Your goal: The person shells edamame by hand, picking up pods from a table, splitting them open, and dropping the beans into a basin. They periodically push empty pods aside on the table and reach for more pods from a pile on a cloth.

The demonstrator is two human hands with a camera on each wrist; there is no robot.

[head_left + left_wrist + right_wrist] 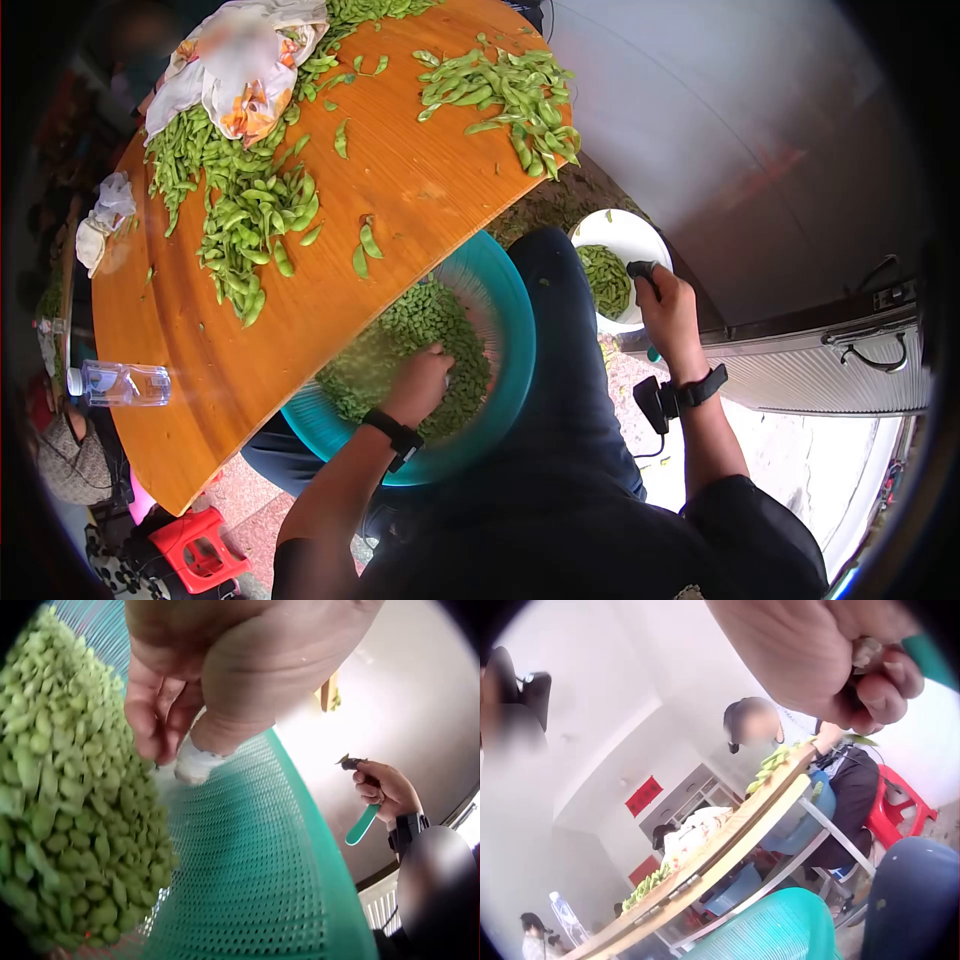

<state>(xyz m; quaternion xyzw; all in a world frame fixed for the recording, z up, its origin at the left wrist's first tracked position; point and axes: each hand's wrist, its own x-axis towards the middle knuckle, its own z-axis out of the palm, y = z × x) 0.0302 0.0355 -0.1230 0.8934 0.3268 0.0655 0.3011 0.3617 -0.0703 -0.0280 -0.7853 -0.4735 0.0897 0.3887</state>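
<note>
My left hand (418, 385) reaches over the teal basket (520, 330), above shelled green beans (440, 310). In the left wrist view its fingers hang loosely bent beside a thumb (196, 763) wrapped in white, and no bean shows between them. My right hand (668, 310) is raised by a white bucket (640, 232) with green pods (605, 278) in it. It grips a tool with a flat green handle (364, 825), whose working end is hidden. A dark covering (351, 764) sits at its fingertip, with a bit of green pod (864, 740) showing beyond the fingers.
A wooden table (400, 190) overhangs the basket and bears heaps of bean pods (250, 215), a patterned cloth bag (240, 70) and a plastic bottle (125, 384). A red stool (198, 550) stands lower left. Another person (817, 735) sits across the table.
</note>
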